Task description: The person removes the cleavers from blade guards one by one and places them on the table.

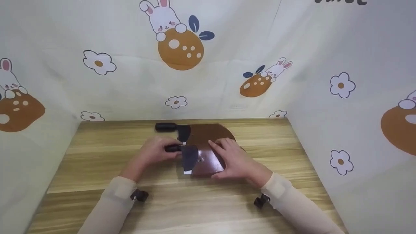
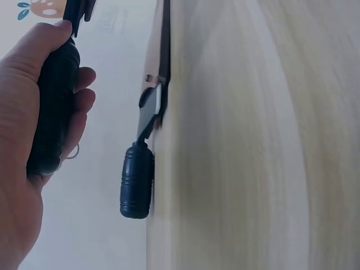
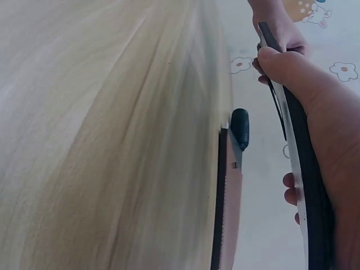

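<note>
My left hand grips the ridged black handle of a broad knife, its fingers curled round and the thumb along the top. A glossy brown sheath with a round snap covers the blade, dark at the handle end. At the sheath's other end, my right hand holds it across its width, thumb on one edge and fingers on the other. Both wrist views show this knife raised off the table. A second knife in a similar brown sheath lies flat behind it, black handle pointing left, partly hidden by the raised one.
The wood-grain table extends to both sides and toward me. Pale cloth walls printed with rabbits and flowers enclose it at the back, left and right. The lying knife is close to the table's back edge.
</note>
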The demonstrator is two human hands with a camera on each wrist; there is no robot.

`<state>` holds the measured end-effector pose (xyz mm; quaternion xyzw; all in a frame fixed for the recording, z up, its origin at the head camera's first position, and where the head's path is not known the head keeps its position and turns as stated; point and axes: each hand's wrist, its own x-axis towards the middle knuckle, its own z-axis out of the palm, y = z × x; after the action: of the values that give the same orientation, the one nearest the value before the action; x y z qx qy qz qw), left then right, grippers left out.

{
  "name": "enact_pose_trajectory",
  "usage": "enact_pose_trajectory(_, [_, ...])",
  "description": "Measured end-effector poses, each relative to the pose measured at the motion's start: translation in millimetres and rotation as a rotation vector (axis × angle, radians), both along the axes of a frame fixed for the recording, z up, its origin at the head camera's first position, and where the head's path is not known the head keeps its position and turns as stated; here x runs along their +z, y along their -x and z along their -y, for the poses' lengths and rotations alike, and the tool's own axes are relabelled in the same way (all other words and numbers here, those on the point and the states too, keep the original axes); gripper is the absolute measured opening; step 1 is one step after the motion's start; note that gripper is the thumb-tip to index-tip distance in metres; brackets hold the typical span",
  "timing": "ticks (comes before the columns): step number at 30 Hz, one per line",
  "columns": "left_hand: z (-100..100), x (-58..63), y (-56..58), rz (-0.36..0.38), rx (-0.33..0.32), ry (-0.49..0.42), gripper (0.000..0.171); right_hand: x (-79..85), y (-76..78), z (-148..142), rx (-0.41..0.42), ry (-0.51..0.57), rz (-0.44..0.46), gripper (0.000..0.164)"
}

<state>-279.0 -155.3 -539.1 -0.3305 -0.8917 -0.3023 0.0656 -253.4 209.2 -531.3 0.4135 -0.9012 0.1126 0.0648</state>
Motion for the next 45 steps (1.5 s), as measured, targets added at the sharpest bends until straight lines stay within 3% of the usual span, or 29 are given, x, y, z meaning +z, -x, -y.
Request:
enact_pose_trajectory(8, [2.1,5.5,-3.4,0.054,0.024,-0.029,0.034,6.6,-4.0,1.6,-0.027,-0.052,0.013,0.13])
enact_pose_trajectory(18, [2.1,3.2,-5.9,0.022,0.026,-0.054,0.032,4.9,-5.7,-0.5,-0.016,-0.066,0.016,0.127])
enact_pose_trajectory(25, [2.0,4.9,-8.3,0.076,0.055,-0.051,0.03,4.2,-7.9,-1.1,-0.019,-0.096,0.048,0.119])
enact_pose_trajectory(32, [-1.4,7.8,-9.9,0.106,0.085,-0.043,0.03,5.7,-6.7,-4.3,-0.013,-0.074,0.023,0.118])
enact_pose_trajectory(39, [-2.0,7.0,-5.9,0.065,0.036,-0.083,0.027,5.3,-6.8,-7.1,0.008,-0.044,0.0,0.117])
enact_pose_trajectory(45, [-1.2,5.7,-5.4,0.043,0.056,-0.101,0.029,7.0,-6.4,-7.0,0.019,-0.023,-0.007,0.116])
